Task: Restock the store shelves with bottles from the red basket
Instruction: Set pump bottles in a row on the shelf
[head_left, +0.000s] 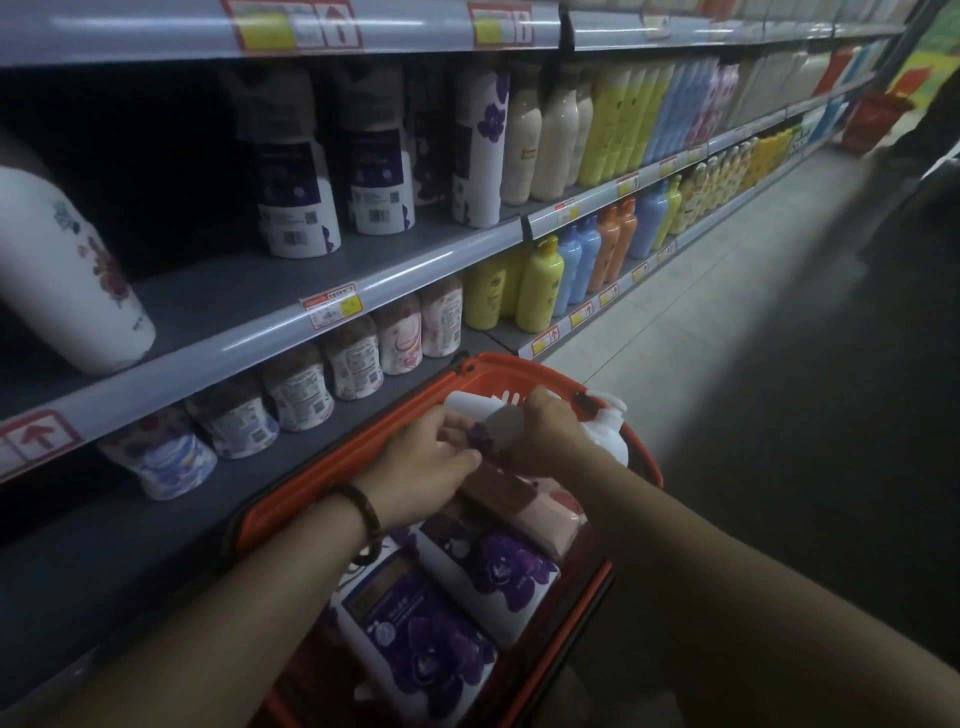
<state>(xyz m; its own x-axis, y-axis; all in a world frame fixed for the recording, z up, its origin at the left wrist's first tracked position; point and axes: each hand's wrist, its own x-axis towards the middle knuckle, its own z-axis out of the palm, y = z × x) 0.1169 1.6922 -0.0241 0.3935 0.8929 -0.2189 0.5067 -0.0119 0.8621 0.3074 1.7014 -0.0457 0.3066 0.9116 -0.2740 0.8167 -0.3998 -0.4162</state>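
The red basket (498, 366) stands on the floor below me, against the shelves. Inside it lie white bottles with purple orchid prints (498, 571) and pinkish packs. Both my hands reach into the far end of the basket. My left hand (421, 467) and my right hand (545, 431) grip a white bottle with a purple flower (488, 415) between them, lying on its side. The middle shelf (291, 291) carries matching white and purple bottles (296, 197), with a gap to their left.
A large white floral bottle (67, 280) leans at the left of the middle shelf. Pink and white bottles (348, 364) fill the lower shelf. Yellow, blue and orange bottles (582, 260) run down the aisle. A second red basket (878, 122) sits far right. Grey floor tiles (701, 322) lie to the right.
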